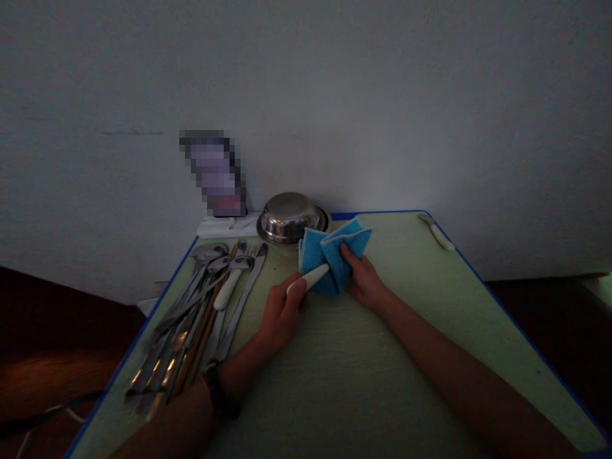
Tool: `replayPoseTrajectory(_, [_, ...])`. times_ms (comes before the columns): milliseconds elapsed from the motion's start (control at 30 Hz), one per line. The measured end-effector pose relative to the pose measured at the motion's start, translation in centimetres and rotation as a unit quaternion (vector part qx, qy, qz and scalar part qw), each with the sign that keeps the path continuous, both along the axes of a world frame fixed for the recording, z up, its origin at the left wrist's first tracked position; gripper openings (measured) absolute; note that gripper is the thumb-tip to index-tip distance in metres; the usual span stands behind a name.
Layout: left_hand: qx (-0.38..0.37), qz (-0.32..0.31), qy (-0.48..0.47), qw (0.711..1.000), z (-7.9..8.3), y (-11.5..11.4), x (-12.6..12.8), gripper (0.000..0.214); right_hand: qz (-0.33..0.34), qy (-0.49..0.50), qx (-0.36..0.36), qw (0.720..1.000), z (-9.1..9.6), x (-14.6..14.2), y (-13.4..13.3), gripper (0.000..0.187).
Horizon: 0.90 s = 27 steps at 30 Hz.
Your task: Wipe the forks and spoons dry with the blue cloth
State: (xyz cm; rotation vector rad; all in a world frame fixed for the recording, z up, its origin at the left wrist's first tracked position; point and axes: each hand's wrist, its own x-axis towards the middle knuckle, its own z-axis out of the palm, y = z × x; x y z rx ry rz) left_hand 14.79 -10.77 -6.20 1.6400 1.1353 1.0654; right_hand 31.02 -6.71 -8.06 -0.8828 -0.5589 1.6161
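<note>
Here, mid-frame, I see the handle (317, 275) slanting up-right from the left hand (282, 311) towards the cloth (313, 247).
Left fingers clamp its lower end; the right hand (367, 279), farther off, pinches the cloth; I can't tell if handle and cloth touch.

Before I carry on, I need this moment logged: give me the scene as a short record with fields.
Left grip: closed on a white handle; tool type not visible
Right grip: holds a folded blue cloth
Cutlery pile: left side of the table, a knife along its right edge
Metal bowl: upside down, near the far edge
White-handled utensil: apart, near the far right corner
Device: upright by the wall, pixelated
</note>
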Motion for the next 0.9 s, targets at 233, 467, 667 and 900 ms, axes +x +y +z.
replayPoseTrajectory(233, [-0.017,-0.022,0.012,1.000,0.05,0.01,-0.17,0.034,0.002,0.020,-0.014,1.000,0.47,-0.07,0.03,0.026])
replayPoseTrajectory(467, [-0.023,-0.029,0.014,0.999,0.26,-0.15,-0.13,0.036,0.013,0.012,-0.020,1.000,0.51,-0.14,-0.17,0.028])
replayPoseTrajectory(667, [-0.009,-0.027,0.032,0.999,0.00,-0.07,-0.21,0.035,0.010,0.001,-0.010,1.000,0.46,-0.26,-0.47,0.028])
replayPoseTrajectory(900, [-0.031,-0.019,0.014,0.999,0.38,-0.25,-0.11,0.036,0.007,0.013,-0.012,1.000,0.41,-0.24,-0.31,0.027])
